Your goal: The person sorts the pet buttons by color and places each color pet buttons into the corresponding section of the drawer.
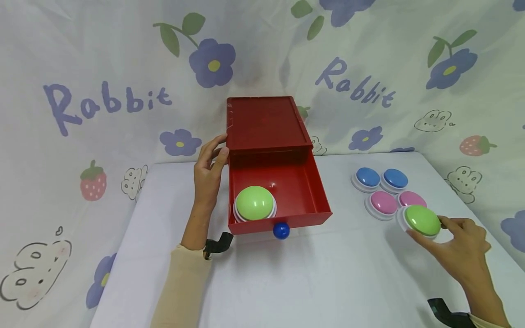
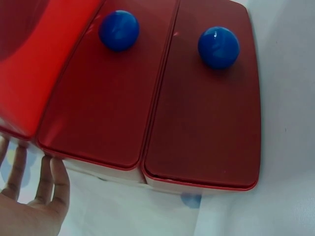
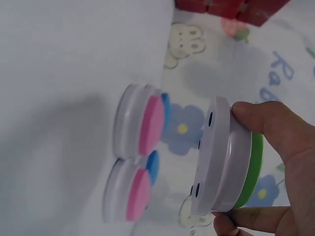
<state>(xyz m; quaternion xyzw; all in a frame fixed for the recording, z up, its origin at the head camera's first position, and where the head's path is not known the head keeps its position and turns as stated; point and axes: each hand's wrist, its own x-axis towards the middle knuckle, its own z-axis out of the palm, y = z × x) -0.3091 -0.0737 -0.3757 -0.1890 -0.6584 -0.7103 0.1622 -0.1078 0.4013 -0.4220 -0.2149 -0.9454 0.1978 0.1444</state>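
Over the right side of the white surface (image 1: pixel 328 278), the right hand (image 1: pixel 465 248) has its grip clamped on a green-topped push button (image 1: pixel 421 220), near two pink buttons (image 1: pixel 383 202) and two blue buttons (image 1: pixel 368 176). The left hand (image 1: pixel 208 177), fingers apart, touches the red drawer cabinet (image 1: pixel 266 123); its pulled-out drawer (image 1: pixel 307 220) holds another green-topped button (image 1: pixel 255 202).

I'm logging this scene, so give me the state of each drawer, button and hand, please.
Top drawer: pulled open
Middle drawer: closed
Bottom drawer: closed
Green button in the drawer: dome up
Other green button: held, off the table
Pink buttons: on table, domes up
Blue buttons: on table, domes up
Left hand: touching the cabinet
Right hand: gripping the other green button
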